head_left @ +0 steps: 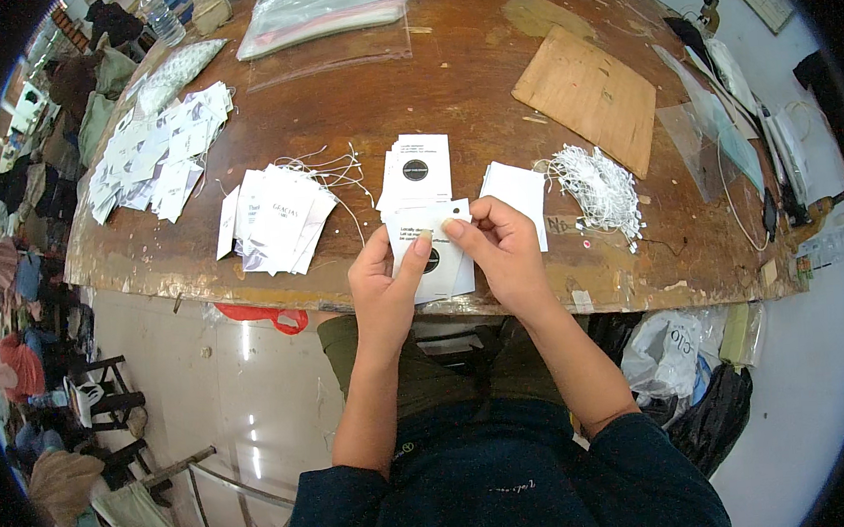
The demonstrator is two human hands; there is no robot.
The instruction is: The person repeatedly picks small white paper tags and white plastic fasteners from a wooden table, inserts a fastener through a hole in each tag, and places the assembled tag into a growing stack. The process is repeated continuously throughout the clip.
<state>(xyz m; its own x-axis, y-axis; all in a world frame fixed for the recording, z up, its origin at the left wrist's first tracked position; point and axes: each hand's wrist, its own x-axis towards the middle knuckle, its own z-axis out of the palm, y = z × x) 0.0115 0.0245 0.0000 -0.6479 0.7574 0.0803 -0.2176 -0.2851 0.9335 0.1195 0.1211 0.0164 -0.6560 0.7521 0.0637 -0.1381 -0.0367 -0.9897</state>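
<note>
The fingertips behind the white cards [450, 273] are out of sight, so how the undersides are gripped, and how many cards there are, cannot be told. The left thumb covers part of the print and the edge of its black disc. Both hands are close together, pinching the cards between them just over the table's [355, 113] near edge: the left hand [382, 277] at the left side, the right hand [503, 249] at the upper right corner. The right hand also hides part of a blank card stack [516, 190], and the held cards overlap the near end of a printed card stack [425, 162].

The held cards' long axis runs away from the body, leaning slightly, with a small dark hole or dot at the far end; the printed stack lies nearly in the same direction.

The cards are flat, smooth, stiff-looking rectangles. To the right is a tangled heap of thin white strings [593, 187], near a squarish wooden board [591, 99]. To the left, strung tags [284, 224] lie fanned on the worn, scuffed brown wood.
</note>
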